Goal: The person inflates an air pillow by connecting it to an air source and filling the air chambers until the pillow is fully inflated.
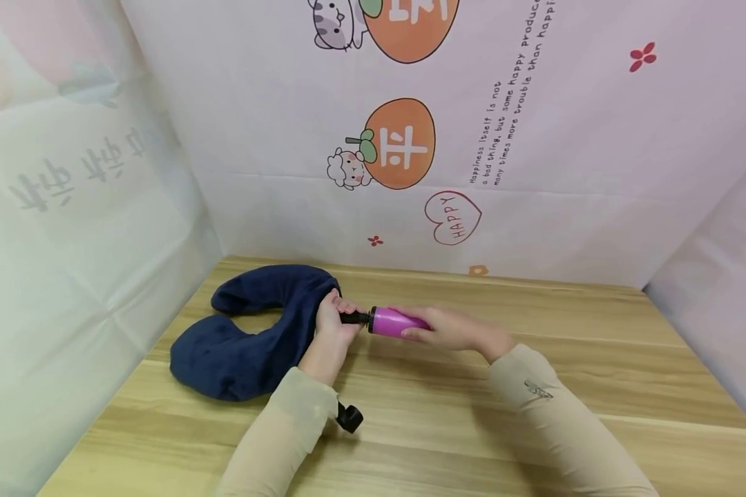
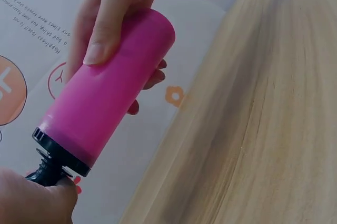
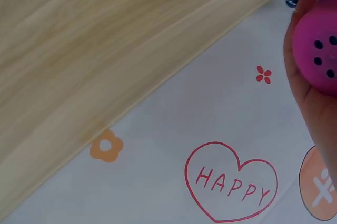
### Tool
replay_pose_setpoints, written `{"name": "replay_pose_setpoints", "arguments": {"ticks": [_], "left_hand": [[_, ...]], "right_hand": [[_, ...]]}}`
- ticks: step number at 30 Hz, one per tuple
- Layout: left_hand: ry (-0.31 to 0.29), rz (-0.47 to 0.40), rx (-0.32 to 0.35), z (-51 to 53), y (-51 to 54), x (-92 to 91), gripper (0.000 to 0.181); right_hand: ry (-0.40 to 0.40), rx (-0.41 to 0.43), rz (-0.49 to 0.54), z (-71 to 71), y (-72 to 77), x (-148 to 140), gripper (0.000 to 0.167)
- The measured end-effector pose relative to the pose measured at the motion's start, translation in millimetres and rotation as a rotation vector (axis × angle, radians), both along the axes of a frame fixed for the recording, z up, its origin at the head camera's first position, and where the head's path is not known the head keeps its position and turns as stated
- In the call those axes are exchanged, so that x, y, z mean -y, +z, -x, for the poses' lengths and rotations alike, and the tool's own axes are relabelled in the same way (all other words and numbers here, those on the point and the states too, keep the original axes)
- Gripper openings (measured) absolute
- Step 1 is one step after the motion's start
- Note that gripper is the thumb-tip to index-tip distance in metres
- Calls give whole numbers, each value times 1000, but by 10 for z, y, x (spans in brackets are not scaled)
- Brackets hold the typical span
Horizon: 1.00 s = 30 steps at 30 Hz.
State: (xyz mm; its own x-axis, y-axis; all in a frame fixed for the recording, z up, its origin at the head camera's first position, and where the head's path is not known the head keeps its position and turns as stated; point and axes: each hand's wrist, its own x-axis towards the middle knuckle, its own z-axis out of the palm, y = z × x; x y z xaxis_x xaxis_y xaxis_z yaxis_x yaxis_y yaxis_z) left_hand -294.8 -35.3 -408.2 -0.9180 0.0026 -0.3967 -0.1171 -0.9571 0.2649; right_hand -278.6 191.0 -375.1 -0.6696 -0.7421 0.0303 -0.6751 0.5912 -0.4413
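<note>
A pink cylinder with a black end (image 1: 393, 322) lies level between the hands. The right hand (image 1: 443, 327) grips its pink body, thumb on one side and fingers round the other, as the left wrist view shows on the cylinder (image 2: 108, 84). Around the black neck (image 1: 353, 318) the left hand (image 1: 337, 322) is curled, beside the right edge of a navy U-shaped pillow (image 1: 249, 355). Whether the neck joins the pillow is hidden by the left hand. In the right wrist view the cylinder's end (image 3: 321, 50) shows several dark holes.
A black angled piece (image 1: 349, 418) pokes out beside the left sleeve on the wooden table (image 1: 423, 428). Behind the table hangs a white printed sheet (image 1: 273, 124), with more white sheeting at the left (image 1: 87, 228) and right (image 1: 715, 276).
</note>
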Motion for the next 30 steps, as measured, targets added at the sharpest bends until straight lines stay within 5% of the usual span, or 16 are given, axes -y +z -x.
{"name": "replay_pose_setpoints", "arguments": {"ticks": [14, 20, 30], "left_hand": [[-23, 4, 43, 33, 58, 142, 46], [18, -10, 28, 29, 30, 236, 45], [-16, 25, 5, 10, -5, 107, 38]], "right_hand": [[-29, 182, 108, -59, -37, -486, 53], [-43, 184, 96, -55, 20, -645, 53], [-19, 82, 22, 34, -7, -167, 55]]}}
